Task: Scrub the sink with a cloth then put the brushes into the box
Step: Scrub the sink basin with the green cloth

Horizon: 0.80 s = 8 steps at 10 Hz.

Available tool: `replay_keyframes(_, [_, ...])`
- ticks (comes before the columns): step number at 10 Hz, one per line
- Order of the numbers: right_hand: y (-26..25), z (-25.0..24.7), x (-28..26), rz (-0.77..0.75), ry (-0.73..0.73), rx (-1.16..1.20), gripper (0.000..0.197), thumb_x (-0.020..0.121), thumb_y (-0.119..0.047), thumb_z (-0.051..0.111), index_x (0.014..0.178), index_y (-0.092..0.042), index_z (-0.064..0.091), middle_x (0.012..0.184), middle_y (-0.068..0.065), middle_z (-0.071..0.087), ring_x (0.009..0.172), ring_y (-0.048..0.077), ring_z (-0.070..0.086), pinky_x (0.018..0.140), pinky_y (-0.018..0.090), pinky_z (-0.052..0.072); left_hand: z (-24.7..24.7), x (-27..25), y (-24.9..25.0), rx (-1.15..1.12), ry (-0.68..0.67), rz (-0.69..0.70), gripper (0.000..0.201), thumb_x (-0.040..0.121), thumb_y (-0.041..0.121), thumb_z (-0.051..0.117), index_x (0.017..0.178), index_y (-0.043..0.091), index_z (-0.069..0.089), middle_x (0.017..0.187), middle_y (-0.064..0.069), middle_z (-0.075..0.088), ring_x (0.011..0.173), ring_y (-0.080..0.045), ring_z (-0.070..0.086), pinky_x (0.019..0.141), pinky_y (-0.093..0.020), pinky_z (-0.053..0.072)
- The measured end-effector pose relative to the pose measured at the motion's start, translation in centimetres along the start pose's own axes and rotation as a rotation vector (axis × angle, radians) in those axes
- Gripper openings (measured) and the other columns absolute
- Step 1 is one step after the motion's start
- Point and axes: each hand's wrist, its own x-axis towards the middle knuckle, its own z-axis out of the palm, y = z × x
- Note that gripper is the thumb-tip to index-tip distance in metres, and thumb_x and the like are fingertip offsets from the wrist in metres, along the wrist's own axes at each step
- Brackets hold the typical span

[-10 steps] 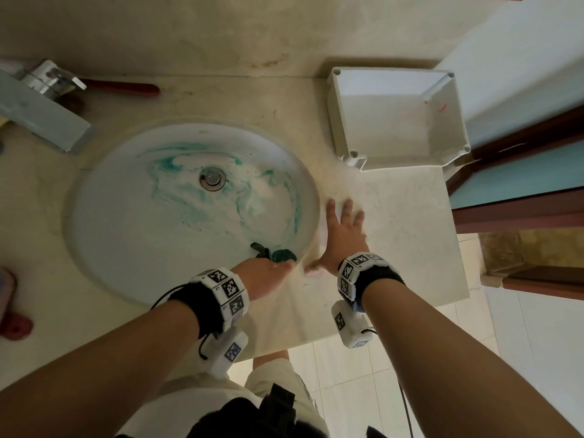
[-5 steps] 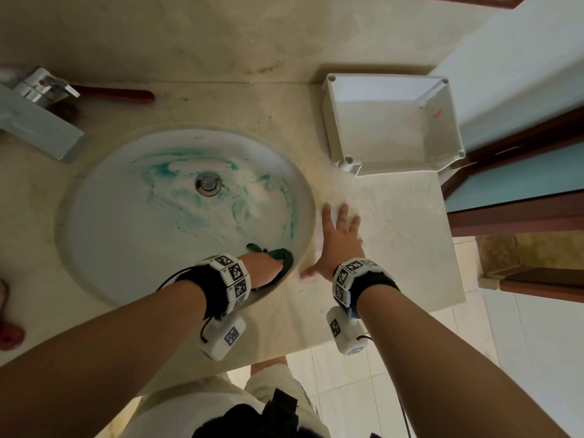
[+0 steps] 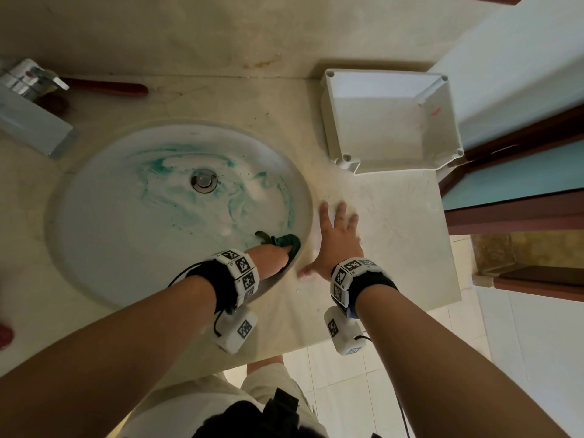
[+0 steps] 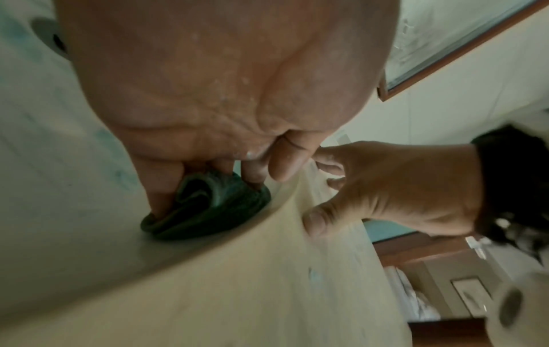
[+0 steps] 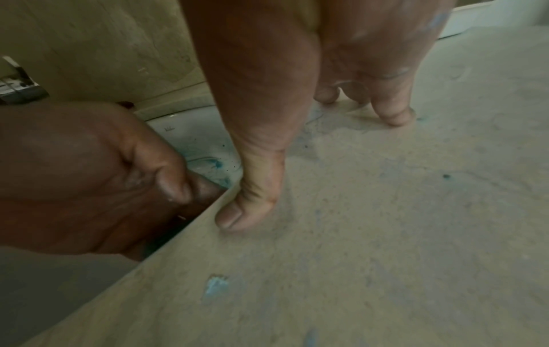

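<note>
A round white sink (image 3: pixel 126 248) is smeared with teal cleaner around its drain (image 3: pixel 203 181). My left hand (image 3: pixel 271 257) grips a bunched dark green cloth (image 3: pixel 284 241) and presses it on the basin's near right wall, just under the rim. In the left wrist view the fingers curl onto the cloth (image 4: pixel 208 206). My right hand (image 3: pixel 338 241) lies flat, fingers spread, on the counter beside the sink rim; its thumb (image 5: pixel 246 211) sits at the rim's edge. A red-handled brush (image 3: pixel 107 87) lies at the back left. The white box (image 3: pixel 328 121) stands open at the back right.
A chrome faucet (image 3: pixel 28 105) juts over the sink's back left. Another red object (image 3: pixel 4 336) shows at the left edge. The beige counter (image 3: pixel 404 248) ends close to my body, with tiled floor (image 3: pixel 347 390) below. A wall and a wooden door frame (image 3: pixel 521 216) stand on the right.
My left hand has rubbed the cloth a short way along the near right wall of the basin. The right hand has stayed planted on the counter.
</note>
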Motion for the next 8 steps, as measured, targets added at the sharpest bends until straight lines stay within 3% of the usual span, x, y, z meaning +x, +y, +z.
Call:
replay_keyframes(1, [-0.1, 0.0, 0.1, -0.001, -0.005, -0.001, 0.155, 0.051, -0.044, 0.093, 0.149, -0.029, -0.026, 0.156, 0.008, -0.033, 0.144, 0.040, -0.024, 0.114, 0.064, 0.015, -2.1, 1.6, 1.9, 0.024, -0.059, -0.061, 0.052, 0.106, 0.016, 0.029, 0.154, 0.008, 0.011, 0.153, -0.022, 0.027, 0.136, -0.036, 0.037, 0.106, -0.042, 0.033])
replay_keyframes(2, [0.2, 0.1, 0.1, 0.004, -0.004, 0.004, 0.155, 0.051, -0.044, 0.093, 0.149, -0.030, -0.026, 0.156, 0.007, -0.034, 0.144, 0.040, -0.025, 0.113, 0.063, 0.014, -2.7, 2.1, 2.4, 0.004, 0.007, -0.050, 0.048, 0.105, 0.014, 0.029, 0.151, 0.006, 0.019, 0.148, -0.023, 0.037, 0.130, -0.036, 0.045, 0.101, -0.041, 0.039])
replay_keyframes(3, [0.3, 0.2, 0.0, 0.009, -0.003, -0.005, 0.155, 0.051, -0.045, 0.093, 0.149, -0.030, -0.026, 0.156, 0.007, -0.034, 0.144, 0.040, -0.024, 0.113, 0.064, 0.015, -1.2, 0.8, 1.0, 0.113, -0.014, 0.071, 0.046, 0.105, 0.013, 0.028, 0.150, 0.005, 0.025, 0.141, -0.021, 0.046, 0.125, -0.034, 0.050, 0.103, -0.040, 0.038])
replay_keyframes(4, [0.1, 0.1, 0.1, 0.009, -0.005, -0.028, 0.155, 0.051, -0.046, 0.093, 0.149, -0.030, -0.027, 0.156, 0.007, -0.034, 0.144, 0.040, -0.023, 0.114, 0.064, 0.018, 0.2, 0.3, 0.5, 0.223, -0.040, 0.097, 0.050, 0.102, 0.005, 0.032, 0.151, 0.006, 0.020, 0.145, -0.018, 0.042, 0.125, -0.032, 0.051, 0.101, -0.040, 0.039])
replay_keyframes(5, [-0.1, -0.1, 0.1, 0.005, -0.005, -0.082, 0.156, 0.050, -0.051, 0.091, 0.148, -0.031, -0.027, 0.157, 0.006, -0.032, 0.145, 0.040, -0.020, 0.112, 0.061, 0.026, -0.7, 1.0, 1.3, 0.136, -0.046, 0.105, 0.051, 0.104, 0.008, 0.030, 0.152, 0.003, 0.015, 0.152, -0.020, 0.032, 0.133, -0.032, 0.042, 0.108, -0.038, 0.030])
replay_keyframes(6, [0.0, -0.6, 0.2, 0.007, -0.006, -0.135, 0.152, 0.051, -0.054, 0.090, 0.150, -0.032, -0.024, 0.159, 0.005, -0.027, 0.147, 0.039, -0.014, 0.110, 0.057, 0.034, -2.8, 1.1, 2.2, 0.069, -0.039, 0.082, 0.050, 0.104, 0.010, 0.033, 0.150, -0.003, 0.018, 0.150, -0.025, 0.033, 0.135, -0.036, 0.038, 0.108, -0.037, 0.029])
replay_keyframes(7, [-0.1, -1.8, 0.7, -0.007, -0.004, -0.195, 0.145, 0.056, -0.047, 0.090, 0.153, -0.027, -0.015, 0.160, 0.006, -0.023, 0.148, 0.040, -0.008, 0.111, 0.055, 0.034, -3.1, 2.2, 1.5, 0.097, 0.032, 0.210, 0.042, 0.104, 0.011, 0.029, 0.139, -0.009, 0.038, 0.144, -0.026, 0.041, 0.133, -0.036, 0.039, 0.108, -0.037, 0.029])
replay_keyframes(8, [-0.4, -2.4, 1.1, -0.049, -0.007, -0.272, 0.148, 0.056, -0.042, 0.092, 0.152, -0.029, -0.020, 0.158, 0.006, -0.030, 0.146, 0.040, -0.015, 0.114, 0.059, 0.022, -2.4, 0.5, 1.6, 0.184, -0.002, 0.183, 0.044, 0.103, 0.008, 0.031, 0.145, -0.004, 0.029, 0.145, -0.025, 0.039, 0.126, -0.037, 0.047, 0.104, -0.040, 0.035])
